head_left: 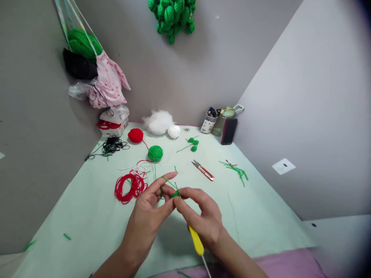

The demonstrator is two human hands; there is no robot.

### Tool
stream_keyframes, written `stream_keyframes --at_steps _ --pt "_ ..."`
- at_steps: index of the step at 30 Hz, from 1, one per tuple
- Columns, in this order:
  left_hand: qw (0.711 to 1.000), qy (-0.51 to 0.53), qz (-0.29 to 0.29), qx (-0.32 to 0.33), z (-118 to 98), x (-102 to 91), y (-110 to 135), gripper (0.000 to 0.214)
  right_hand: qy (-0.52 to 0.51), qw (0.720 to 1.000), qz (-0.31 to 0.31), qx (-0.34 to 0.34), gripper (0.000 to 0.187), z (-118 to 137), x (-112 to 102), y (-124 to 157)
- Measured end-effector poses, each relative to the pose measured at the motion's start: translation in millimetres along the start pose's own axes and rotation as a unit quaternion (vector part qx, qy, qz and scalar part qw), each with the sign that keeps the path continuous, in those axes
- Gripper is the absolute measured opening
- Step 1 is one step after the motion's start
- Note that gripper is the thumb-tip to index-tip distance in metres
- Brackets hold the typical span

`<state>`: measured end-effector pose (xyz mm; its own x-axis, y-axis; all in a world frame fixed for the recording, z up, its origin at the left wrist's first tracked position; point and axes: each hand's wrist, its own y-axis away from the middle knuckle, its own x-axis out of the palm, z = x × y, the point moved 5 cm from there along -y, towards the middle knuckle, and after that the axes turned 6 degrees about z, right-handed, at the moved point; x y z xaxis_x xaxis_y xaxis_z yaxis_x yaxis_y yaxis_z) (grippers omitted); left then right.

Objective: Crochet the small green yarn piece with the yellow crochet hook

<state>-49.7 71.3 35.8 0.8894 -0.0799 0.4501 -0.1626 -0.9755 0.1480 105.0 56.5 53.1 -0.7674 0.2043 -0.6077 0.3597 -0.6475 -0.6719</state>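
Observation:
My left hand (152, 204) pinches a small piece of green crochet work (174, 194) between thumb and fingers. Green yarn runs over its raised index finger and back to a green yarn ball (155, 153) on the table. In my right hand (203, 214) is a crochet hook (196, 240) with a yellow handle; its thin metal tip meets the green piece. Both hands are close together above the table's near middle. How the hook sits in the stitches is too small to tell.
Beyond my hands lie orange-handled thread snips (203, 170), small green crocheted pieces (193, 144), green yarn scraps (238, 170), a red yarn coil (130, 188), a red yarn ball (135, 135), black yarn (113, 146) and white stuffing (159, 122). A phone (229, 131) leans at the back right.

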Motion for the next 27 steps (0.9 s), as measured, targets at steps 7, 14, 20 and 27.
stream_keyframes --at_steps 7,14,20,27 --pt "0.970 0.192 0.060 -0.135 8.3 -5.7 -29.5 0.059 0.095 0.991 0.016 -0.089 0.053 -18.1 18.1 -10.0" --pt "0.955 0.222 0.045 -0.190 40.5 -29.8 -58.1 0.060 -0.050 0.998 0.037 0.022 0.043 -52.0 47.4 -10.5" --pt "0.930 0.261 0.076 -0.249 90.8 -49.2 -68.3 0.053 -0.245 0.956 0.065 0.145 0.027 -68.0 63.7 -18.6" --pt "0.914 0.237 0.106 -0.312 109.8 -67.5 -71.9 0.044 -0.250 0.954 0.106 0.127 0.022 -83.7 82.2 -13.7"
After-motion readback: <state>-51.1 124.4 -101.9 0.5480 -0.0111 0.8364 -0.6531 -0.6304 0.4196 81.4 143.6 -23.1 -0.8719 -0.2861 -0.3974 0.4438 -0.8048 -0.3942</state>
